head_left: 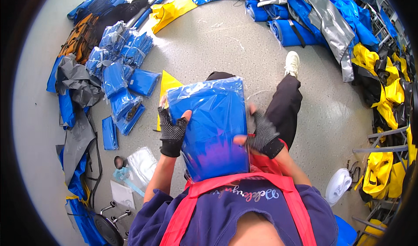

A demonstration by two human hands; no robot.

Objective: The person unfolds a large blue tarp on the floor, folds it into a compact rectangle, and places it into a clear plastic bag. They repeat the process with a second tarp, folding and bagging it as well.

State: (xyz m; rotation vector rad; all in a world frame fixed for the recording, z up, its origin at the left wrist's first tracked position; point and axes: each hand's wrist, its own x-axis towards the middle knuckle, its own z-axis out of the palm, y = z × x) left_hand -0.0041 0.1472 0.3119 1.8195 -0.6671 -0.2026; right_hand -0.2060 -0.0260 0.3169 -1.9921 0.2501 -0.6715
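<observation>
A flat blue folded sheet in a clear plastic bag (209, 128) lies in front of my body, over my lap. My left hand (173, 132), in a black dotted fingerless glove, grips its left edge with the thumb on top; the other fingertips are partly hidden behind it. My right hand (264, 135), gloved the same way and smeared by motion, is at the right edge. Its thumb lies over the bag's edge, and its fingers are spread apart from the thumb. Behind the bag, at the left, a yellow piece (170, 82) sticks out.
Several bagged blue packs (117, 78) are piled on the floor at left. Clear plastic bags (141, 165) lie nearer. A wheeled stool (109, 228) stands at lower left. Rolled blue material (291, 32) is at far right; yellow pieces and metal frames (383, 148) line the right. A white roll (338, 186) sits at lower right.
</observation>
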